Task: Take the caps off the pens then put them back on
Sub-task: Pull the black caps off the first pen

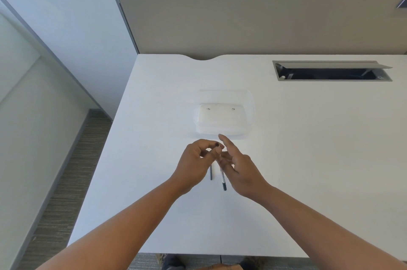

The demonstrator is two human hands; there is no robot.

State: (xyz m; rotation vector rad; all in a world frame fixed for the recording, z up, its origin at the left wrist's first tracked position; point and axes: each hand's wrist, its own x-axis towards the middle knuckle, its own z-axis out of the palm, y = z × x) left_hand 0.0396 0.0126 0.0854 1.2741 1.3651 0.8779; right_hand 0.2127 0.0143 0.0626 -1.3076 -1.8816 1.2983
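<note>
Both hands meet mid-desk: left hand (196,159) is curled, fingertips pinching something small and dark (likely a cap, can't confirm); right hand (237,166) holds a white pen (222,178) loosely, index finger splayed. Pen's long axis runs toward the body, dark end nearest. A second, dark pen (211,172) lies on the white desk (308,159) just left, parallel. Clear tray (250,113) sits just beyond; grey partition (242,23) behind.
</note>
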